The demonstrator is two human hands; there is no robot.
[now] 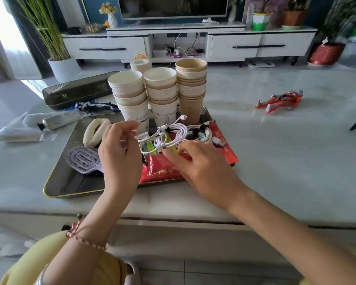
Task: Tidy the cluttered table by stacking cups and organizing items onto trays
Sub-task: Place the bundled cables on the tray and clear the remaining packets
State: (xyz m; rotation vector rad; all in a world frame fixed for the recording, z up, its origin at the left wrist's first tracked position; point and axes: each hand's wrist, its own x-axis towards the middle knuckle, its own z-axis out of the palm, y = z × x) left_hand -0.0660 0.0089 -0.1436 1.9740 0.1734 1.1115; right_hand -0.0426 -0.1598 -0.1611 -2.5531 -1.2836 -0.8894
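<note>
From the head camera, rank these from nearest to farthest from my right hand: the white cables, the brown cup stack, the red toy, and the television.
1. white cables: at the right hand fingertips, on the tray.
2. brown cup stack: just behind, at the tray's back right.
3. red toy: farther right on the table.
4. television: across the room.

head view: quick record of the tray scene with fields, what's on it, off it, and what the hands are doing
tray: dark rectangular tray with yellow rim, on pale marble table
cups: three stacks of paper cups, upright at tray's far edge
cables: white coiled charging cables, on red snack packets
brush: lilac plastic hairbrush, on tray's left
left hand: pinches cables
right hand: pinches cables
off tray: red toy figure
</note>
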